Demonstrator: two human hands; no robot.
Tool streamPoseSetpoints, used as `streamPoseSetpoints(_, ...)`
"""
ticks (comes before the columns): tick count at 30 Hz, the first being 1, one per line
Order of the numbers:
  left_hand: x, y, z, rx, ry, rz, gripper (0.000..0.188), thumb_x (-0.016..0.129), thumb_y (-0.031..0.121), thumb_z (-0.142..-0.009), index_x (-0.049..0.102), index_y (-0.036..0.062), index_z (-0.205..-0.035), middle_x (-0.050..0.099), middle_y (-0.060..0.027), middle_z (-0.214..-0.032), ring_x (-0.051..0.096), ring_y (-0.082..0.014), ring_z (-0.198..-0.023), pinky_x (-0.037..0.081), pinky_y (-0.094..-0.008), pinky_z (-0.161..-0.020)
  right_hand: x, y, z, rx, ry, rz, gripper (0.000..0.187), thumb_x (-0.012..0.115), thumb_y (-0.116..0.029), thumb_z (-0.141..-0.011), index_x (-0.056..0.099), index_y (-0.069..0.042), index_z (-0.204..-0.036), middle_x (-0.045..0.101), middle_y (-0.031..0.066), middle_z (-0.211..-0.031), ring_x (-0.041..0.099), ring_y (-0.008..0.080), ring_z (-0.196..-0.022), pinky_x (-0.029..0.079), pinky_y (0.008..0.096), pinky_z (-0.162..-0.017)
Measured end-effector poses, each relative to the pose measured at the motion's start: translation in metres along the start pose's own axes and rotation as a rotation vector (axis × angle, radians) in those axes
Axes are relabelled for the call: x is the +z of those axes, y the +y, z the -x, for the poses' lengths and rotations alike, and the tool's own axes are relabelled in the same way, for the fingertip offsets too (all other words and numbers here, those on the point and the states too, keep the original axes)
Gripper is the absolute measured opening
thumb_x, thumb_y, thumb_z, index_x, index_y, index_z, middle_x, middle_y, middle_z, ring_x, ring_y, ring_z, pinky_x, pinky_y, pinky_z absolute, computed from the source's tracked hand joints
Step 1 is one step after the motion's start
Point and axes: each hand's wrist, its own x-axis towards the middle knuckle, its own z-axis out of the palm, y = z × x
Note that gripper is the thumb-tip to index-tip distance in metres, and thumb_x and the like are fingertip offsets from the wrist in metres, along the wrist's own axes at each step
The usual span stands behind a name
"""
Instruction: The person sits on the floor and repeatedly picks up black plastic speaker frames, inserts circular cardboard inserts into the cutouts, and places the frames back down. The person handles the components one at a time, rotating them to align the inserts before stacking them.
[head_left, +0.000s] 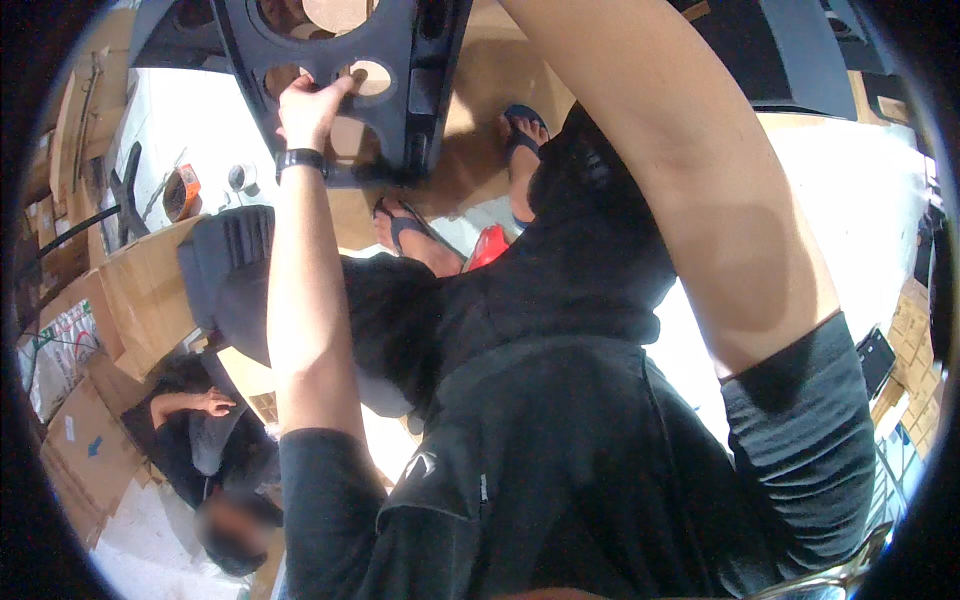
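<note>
My left hand and a black panel with round cutouts. At the far left, an orange-rimmed roll lies on the pale floor, well apart from the work; below it, in the lower left, a co-worker sits low. In the upper left, my left hand, a dark band at its wrist, is closed on the black panel, thumb across the web between two cutouts; the other fingertips are partly hidden. The panel stretches from the upper left to the upper centre and runs out of the frame at the top. A hold on this solid web should, I judge, resist twisting better than a pinch on a thin rim; the wrist is best kept in line with the forearm. Below the panel's lower end, my sandalled feet stand apart with a red object between them; a wide stance should help balance. Right of centre, my right forearm leaves by the upper edge, so I cannot tell whether that hand is open or closed; an even share of the weight would suit.
</note>
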Motion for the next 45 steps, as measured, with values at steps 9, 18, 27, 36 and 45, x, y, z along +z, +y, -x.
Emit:
streamPoseSetpoints(9, 0.026, 0.048, 0.075, 0.034, 0.224, -0.285, 0.076, 0.079, 0.057, -0.075, 0.068, 0.0069, -0.132, 0.072, -0.0197, -0.126, 0.068, -0.0324, -0.120, 0.031, -0.0587, -0.114, 0.001, 0.062, -0.024, -0.371, -0.106, -0.243, 0.082, 0.083, -0.019, -0.068, 0.059, -0.011, -0.146, 0.077, 0.0148, -0.112, 0.072, 0.0197, -0.096, 0.056, 0.0318, -0.089)
streamPoseSetpoints(18, 0.060, 0.038, 0.176, 0.202, -0.334, 0.493, 0.078, 0.074, 0.015, -0.086, 0.039, -0.0008, -0.153, 0.071, -0.0105, -0.091, 0.070, -0.0242, -0.074, 0.056, -0.0359, -0.074, -0.015, 0.073, 0.011, -0.552, -0.167, -0.411, 0.082, 0.072, -0.002, -0.072, 0.052, -0.007, -0.152, 0.067, 0.0087, -0.133, 0.060, 0.0130, -0.113, 0.047, 0.0273, -0.101)
streamPoseSetpoints(27, 0.097, 0.063, 0.148, 0.054, -0.459, 0.449, 0.094, 0.076, 0.028, -0.087, 0.026, -0.0074, -0.158, 0.074, -0.0112, -0.095, 0.072, -0.0274, -0.093, 0.055, -0.0375, -0.086, -0.020, 0.064, 0.033, -0.386, -0.095, -0.247, 0.075, 0.074, -0.003, -0.070, 0.058, -0.002, -0.144, 0.067, 0.0140, -0.139, 0.061, 0.0132, -0.120, 0.046, 0.0286, -0.106)
streamPoseSetpoints(36, 0.089, 0.065, 0.150, 0.009, -0.441, 0.652, 0.075, 0.075, 0.024, -0.087, 0.045, 0.0087, -0.153, 0.071, -0.0081, -0.091, 0.070, -0.0240, -0.089, 0.054, -0.0366, -0.083, -0.023, 0.083, 0.042, -0.296, -0.086, -0.416, 0.078, 0.074, 0.002, -0.071, 0.055, 0.000, -0.147, 0.066, 0.0114, -0.135, 0.059, 0.0142, -0.121, 0.043, 0.0292, -0.109)
streamPoseSetpoints(45, 0.000, 0.043, 0.125, 0.522, 0.386, 0.180, 0.047, 0.075, 0.010, -0.084, 0.059, -0.0001, -0.127, 0.069, -0.0174, -0.109, 0.067, -0.0330, -0.101, 0.053, -0.0396, -0.088, -0.026, 0.072, 0.056, -0.440, 0.053, -0.222, 0.076, 0.076, -0.005, -0.070, 0.059, -0.004, -0.144, 0.072, 0.0148, -0.127, 0.067, 0.0120, -0.093, 0.054, 0.0266, -0.088)
